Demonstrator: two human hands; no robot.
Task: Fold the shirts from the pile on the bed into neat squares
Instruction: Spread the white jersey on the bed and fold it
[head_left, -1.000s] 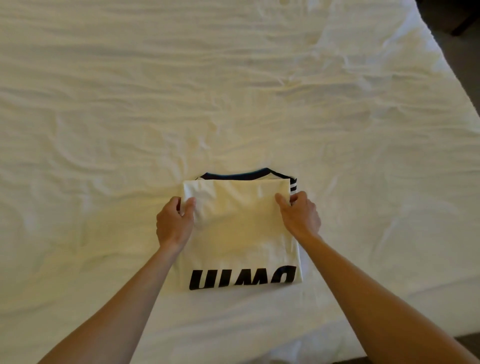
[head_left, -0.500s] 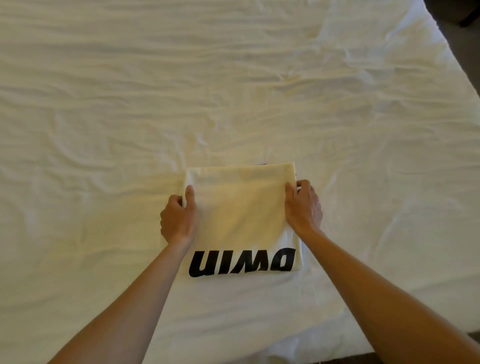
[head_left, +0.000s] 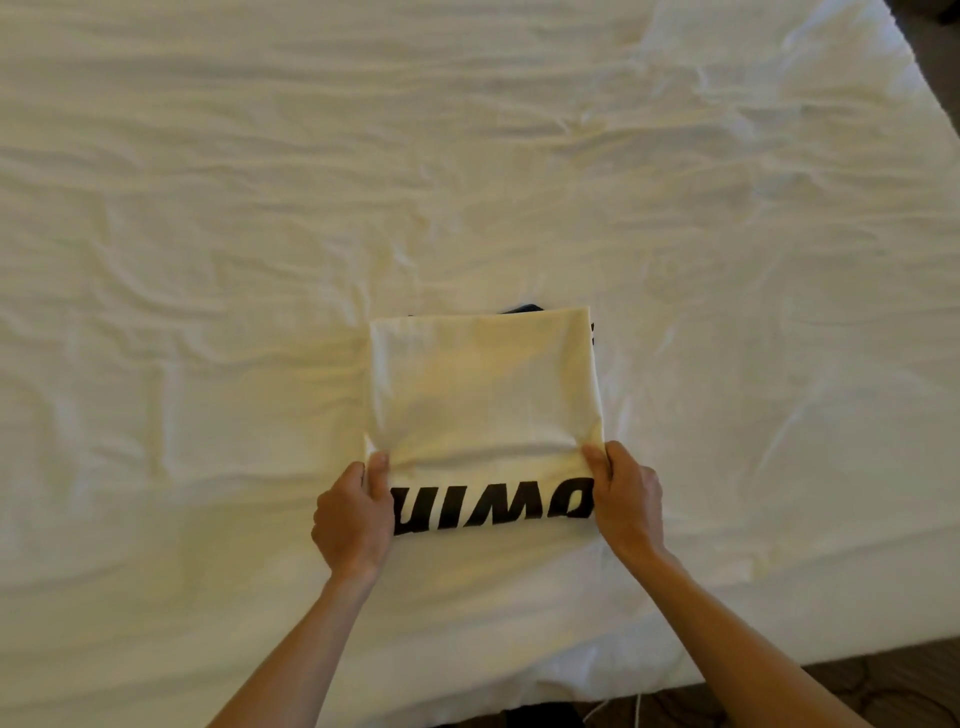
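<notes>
A cream white shirt (head_left: 483, 389) with black block letters lies folded into a rough square on the bed (head_left: 208, 260), near its front edge. A dark collar edge peeks out at the shirt's far side. My left hand (head_left: 353, 519) grips the shirt's near left corner, thumb on top of the cloth. My right hand (head_left: 626, 499) grips the near right corner the same way. The cloth bunches into a ridge between my two thumbs. No pile of other shirts is in view.
The wrinkled white sheet covers the whole bed. The bed's right edge (head_left: 930, 83) borders dark floor at the top right. Patterned dark floor (head_left: 857, 686) shows below the front edge, with a thin white cord (head_left: 636, 709) there.
Both hands slid from the shirt's far corners down its sides to the near corners by the lettering. The top layer now covers nearly all of the dark collar.
</notes>
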